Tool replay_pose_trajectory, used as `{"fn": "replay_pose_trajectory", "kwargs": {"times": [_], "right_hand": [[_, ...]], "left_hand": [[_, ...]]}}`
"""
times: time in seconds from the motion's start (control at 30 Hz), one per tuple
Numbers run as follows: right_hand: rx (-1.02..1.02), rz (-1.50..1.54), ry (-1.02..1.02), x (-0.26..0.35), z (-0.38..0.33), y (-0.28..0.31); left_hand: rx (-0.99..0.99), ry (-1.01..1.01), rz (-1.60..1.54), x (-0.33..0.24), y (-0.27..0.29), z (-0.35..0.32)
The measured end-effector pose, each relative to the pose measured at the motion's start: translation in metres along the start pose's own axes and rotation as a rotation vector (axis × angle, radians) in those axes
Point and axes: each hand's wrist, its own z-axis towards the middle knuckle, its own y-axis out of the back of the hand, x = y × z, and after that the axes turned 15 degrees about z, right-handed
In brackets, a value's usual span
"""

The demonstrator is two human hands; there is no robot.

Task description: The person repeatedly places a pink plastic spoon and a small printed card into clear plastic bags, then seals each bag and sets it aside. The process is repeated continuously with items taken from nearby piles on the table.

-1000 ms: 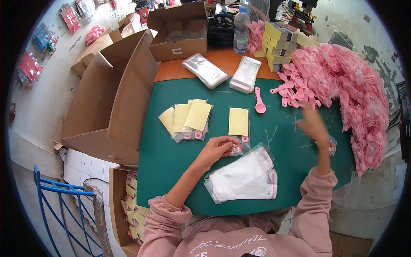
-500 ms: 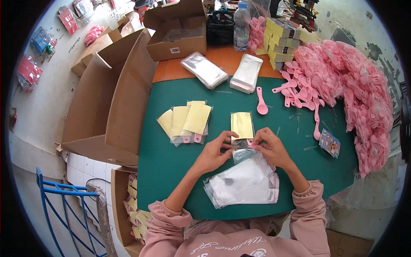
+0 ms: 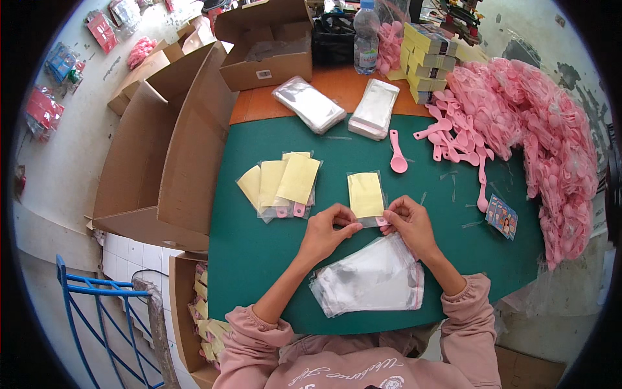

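A clear plastic bag with a yellow card (image 3: 366, 196) in it lies on the green table before me. The pink end of a spoon handle (image 3: 381, 222) shows at the bag's lower right corner. My left hand (image 3: 329, 228) pinches the lower left corner of the bag, finger and thumb together. At the lower right corner, beside the pink handle, my right hand (image 3: 412, 225) closes on the bag's edge. Just below both hands a loose pile of empty clear bags (image 3: 366, 277) is spread. Finished-looking bags with yellow cards (image 3: 277, 185) overlap to the left.
One pink spoon (image 3: 397, 153) lies beyond the bag. Pink spoons (image 3: 453, 133) and a large bagged heap (image 3: 557, 142) fill the right side. Printed cards (image 3: 501, 217) lie nearby. Two bag stacks (image 3: 374, 109), card stacks (image 3: 427, 61), a bottle (image 3: 366, 39) and cartons (image 3: 139, 152) stand around.
The bag's lower flap, earlier stretched out toward me, is now folded up at the card's lower edge. My left hand has shifted slightly right; my right hand stays by the corner.
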Motion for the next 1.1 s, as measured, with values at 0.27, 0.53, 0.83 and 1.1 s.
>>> {"fn": "replay_pose_trajectory", "kwargs": {"times": [0.27,0.53,0.83,1.1], "right_hand": [[-0.012,0.01,0.046,-0.001,-0.001,0.0],[-0.003,-0.655,0.333,0.02,0.015,-0.006],[-0.331,-1.2,0.471,0.039,0.163,0.046],[-0.178,-0.841,0.138,0.051,0.136,0.081]], "left_hand": [[-0.072,-0.035,-0.086,0.004,-0.004,0.002],[-0.325,-0.301,0.255,0.013,0.018,-0.002],[-0.561,-0.351,1.003,-0.025,-0.001,-0.021],[-0.263,-0.497,0.422,-0.018,-0.054,-0.009]]}}
